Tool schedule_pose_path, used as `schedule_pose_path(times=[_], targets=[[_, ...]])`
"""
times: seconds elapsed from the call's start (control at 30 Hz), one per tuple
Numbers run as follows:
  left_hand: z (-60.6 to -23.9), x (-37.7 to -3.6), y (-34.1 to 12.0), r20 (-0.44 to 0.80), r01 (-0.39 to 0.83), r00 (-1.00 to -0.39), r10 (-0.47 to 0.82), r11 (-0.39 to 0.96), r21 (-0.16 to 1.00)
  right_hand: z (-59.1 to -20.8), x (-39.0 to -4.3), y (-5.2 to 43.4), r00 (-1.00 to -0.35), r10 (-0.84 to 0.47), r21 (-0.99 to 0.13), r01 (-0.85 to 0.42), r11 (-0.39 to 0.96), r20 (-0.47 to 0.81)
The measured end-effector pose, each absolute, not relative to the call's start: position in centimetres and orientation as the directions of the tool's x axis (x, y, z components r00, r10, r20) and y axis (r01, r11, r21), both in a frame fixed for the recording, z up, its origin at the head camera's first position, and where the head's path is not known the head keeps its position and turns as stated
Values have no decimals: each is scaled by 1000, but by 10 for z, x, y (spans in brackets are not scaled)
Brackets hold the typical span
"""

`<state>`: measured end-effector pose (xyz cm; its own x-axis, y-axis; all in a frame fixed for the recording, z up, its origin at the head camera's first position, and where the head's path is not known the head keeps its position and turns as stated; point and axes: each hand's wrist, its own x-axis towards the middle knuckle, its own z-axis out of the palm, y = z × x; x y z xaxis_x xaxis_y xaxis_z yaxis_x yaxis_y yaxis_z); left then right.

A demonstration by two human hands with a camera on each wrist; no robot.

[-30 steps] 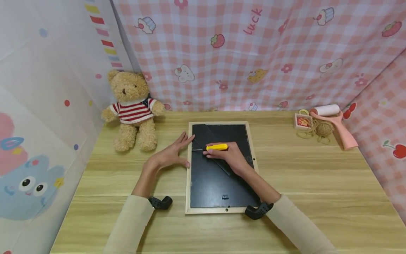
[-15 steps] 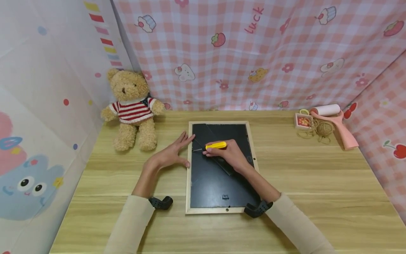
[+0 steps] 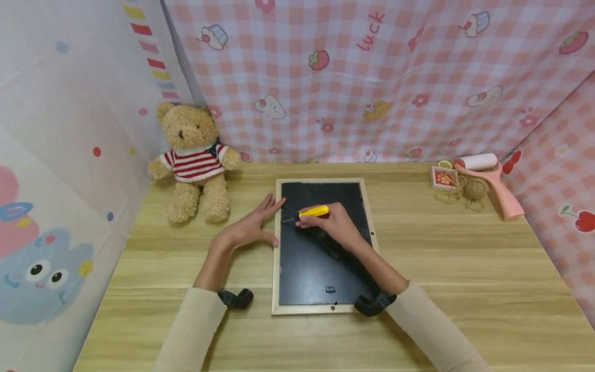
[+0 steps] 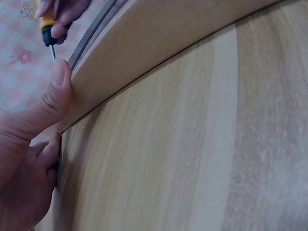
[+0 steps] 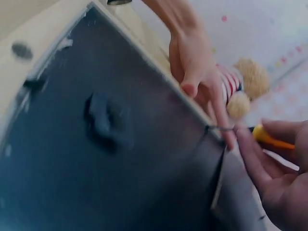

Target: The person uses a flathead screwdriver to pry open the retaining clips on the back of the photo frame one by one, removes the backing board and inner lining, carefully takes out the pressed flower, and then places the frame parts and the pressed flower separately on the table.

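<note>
We pinch the yellow screwdriver (image 3: 314, 211) in our right hand (image 3: 335, 226), tip at the picture frame's (image 3: 277, 258) left edge, left hand (image 3: 248, 225) fingers spread bracing it; black backing (image 3: 311, 268) still in

Picture frame (image 3: 276, 268): light wooden border, black backing board facing up, lies flat on the table, long side running away from the person. Small hanger fitting near its close end. Screwdriver (image 3: 314, 211): yellow handle, thin metal shaft, lies nearly level over the backing, tip at the frame's left inner edge.
</note>
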<state>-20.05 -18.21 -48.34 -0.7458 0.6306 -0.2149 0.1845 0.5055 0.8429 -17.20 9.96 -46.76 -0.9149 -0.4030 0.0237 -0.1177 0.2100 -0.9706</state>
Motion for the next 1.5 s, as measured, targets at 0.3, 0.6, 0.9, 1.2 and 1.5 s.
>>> schedule_pose_path(times=[0.3, 0.6, 0.9, 1.2, 1.5], targets=[[-486, -201, -184, -195, 207, -737, 648, 490, 847, -461, -175, 89, -885, -446, -895, -302, 329, 135], [-483, -199, -180, -217, 176, -754, 620, 508, 843, -428, -178, 67, -817, -551, -734, -479, 482, 171], [-484, -200, -183, -197, 208, -753, 628, 512, 833, -428, -179, 64, -802, -563, -700, -520, 490, 201], [-484, -200, -182, -206, 202, -757, 620, 522, 829, -457, -176, 87, -886, -447, -889, -300, 345, 126], [-483, -199, -182, -215, 183, -759, 614, 518, 835, -437, -184, 67, -802, -566, -750, -489, 445, 187]])
